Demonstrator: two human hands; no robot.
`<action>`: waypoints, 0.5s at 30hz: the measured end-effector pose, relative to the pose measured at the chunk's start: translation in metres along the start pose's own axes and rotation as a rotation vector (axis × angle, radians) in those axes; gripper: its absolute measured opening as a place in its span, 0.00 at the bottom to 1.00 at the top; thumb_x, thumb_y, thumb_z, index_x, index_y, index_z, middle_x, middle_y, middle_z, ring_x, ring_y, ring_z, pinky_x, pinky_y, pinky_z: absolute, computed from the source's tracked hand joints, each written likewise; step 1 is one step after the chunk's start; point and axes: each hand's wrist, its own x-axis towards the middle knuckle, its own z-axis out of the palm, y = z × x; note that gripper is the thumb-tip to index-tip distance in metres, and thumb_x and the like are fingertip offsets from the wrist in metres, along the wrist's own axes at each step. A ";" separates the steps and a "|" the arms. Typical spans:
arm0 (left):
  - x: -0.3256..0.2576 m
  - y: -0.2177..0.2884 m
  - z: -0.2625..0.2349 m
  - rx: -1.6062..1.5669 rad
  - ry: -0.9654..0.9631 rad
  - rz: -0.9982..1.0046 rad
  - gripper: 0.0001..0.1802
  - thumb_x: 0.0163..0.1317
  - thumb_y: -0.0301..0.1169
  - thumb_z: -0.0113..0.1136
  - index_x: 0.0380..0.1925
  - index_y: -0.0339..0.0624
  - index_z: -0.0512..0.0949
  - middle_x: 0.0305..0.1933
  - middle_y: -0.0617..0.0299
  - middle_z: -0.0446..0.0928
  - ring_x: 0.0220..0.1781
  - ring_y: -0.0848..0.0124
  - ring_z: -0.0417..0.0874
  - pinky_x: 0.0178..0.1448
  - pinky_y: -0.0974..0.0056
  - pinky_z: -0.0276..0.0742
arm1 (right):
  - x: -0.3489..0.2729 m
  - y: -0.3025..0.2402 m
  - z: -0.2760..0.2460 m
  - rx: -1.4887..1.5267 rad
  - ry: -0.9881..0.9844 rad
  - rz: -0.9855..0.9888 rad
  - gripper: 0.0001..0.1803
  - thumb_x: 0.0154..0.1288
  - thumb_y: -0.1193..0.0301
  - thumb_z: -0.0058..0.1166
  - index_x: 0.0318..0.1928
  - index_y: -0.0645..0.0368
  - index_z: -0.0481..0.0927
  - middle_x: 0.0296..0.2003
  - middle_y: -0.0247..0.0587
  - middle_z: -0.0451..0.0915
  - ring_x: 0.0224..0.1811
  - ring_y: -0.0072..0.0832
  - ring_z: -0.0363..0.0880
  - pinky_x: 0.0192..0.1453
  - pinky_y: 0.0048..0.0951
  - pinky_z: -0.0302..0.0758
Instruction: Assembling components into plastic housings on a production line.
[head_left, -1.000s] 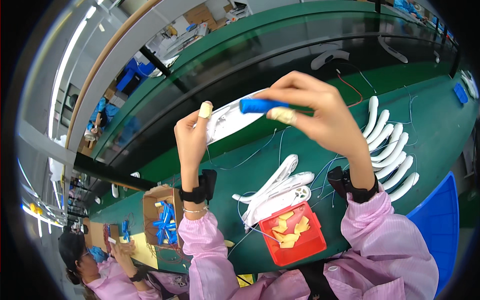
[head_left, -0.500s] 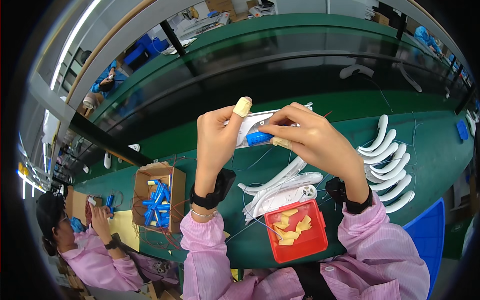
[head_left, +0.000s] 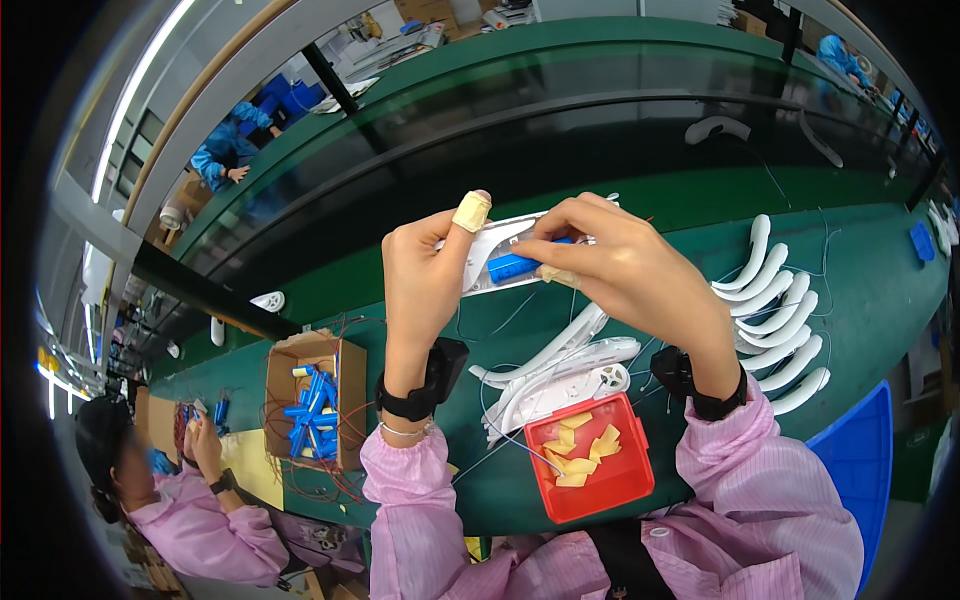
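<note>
My left hand (head_left: 425,275), with tan tape round its thumb, grips one end of a white plastic housing (head_left: 489,241) held above the bench. A blue cylindrical battery (head_left: 512,267) lies lengthwise in the housing. The fingers of my right hand (head_left: 625,262) are closed over the battery and the housing's other end, partly hiding both. Below my hands, several white curved shell parts (head_left: 560,386) lie on the bench next to a red box (head_left: 642,478) holding pieces of yellow tape (head_left: 572,466).
A cardboard box (head_left: 352,400) of blue batteries and red wires stands at the left. Beside it a co-worker in a pink sleeve (head_left: 215,535) handles something small. White curved shells (head_left: 775,322) lie in a row at the right, near a blue bin (head_left: 862,480). A dark conveyor (head_left: 600,130) runs behind.
Both hands and the housing have shifted slightly left. My right fingers have moved over the battery, which sits a little more along the housing.
</note>
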 end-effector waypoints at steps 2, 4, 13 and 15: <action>0.001 0.002 0.001 0.018 -0.009 -0.036 0.21 0.68 0.41 0.61 0.31 0.28 0.85 0.13 0.66 0.70 0.19 0.85 0.66 0.22 0.72 0.59 | -0.001 0.000 0.005 -0.013 0.006 0.002 0.13 0.59 0.76 0.59 0.46 0.61 0.84 0.38 0.42 0.77 0.41 0.37 0.76 0.44 0.35 0.77; 0.000 0.000 0.001 0.013 -0.006 -0.038 0.21 0.68 0.41 0.61 0.31 0.28 0.85 0.13 0.66 0.70 0.19 0.85 0.66 0.22 0.72 0.59 | -0.002 0.000 0.005 -0.026 0.014 -0.001 0.13 0.58 0.76 0.60 0.45 0.61 0.85 0.37 0.41 0.77 0.41 0.36 0.76 0.43 0.35 0.77; -0.005 0.000 0.000 0.060 -0.005 0.019 0.20 0.68 0.40 0.61 0.30 0.29 0.85 0.14 0.62 0.72 0.19 0.84 0.67 0.22 0.71 0.60 | 0.006 -0.001 0.000 -0.054 0.084 -0.032 0.20 0.52 0.76 0.66 0.49 0.58 0.86 0.35 0.40 0.80 0.43 0.36 0.76 0.45 0.34 0.77; -0.008 0.004 -0.004 0.096 -0.054 0.039 0.19 0.68 0.37 0.61 0.31 0.28 0.85 0.18 0.67 0.76 0.23 0.84 0.69 0.25 0.73 0.61 | 0.009 0.004 0.003 0.078 0.254 0.051 0.26 0.52 0.73 0.68 0.55 0.58 0.83 0.37 0.46 0.84 0.44 0.41 0.80 0.45 0.35 0.77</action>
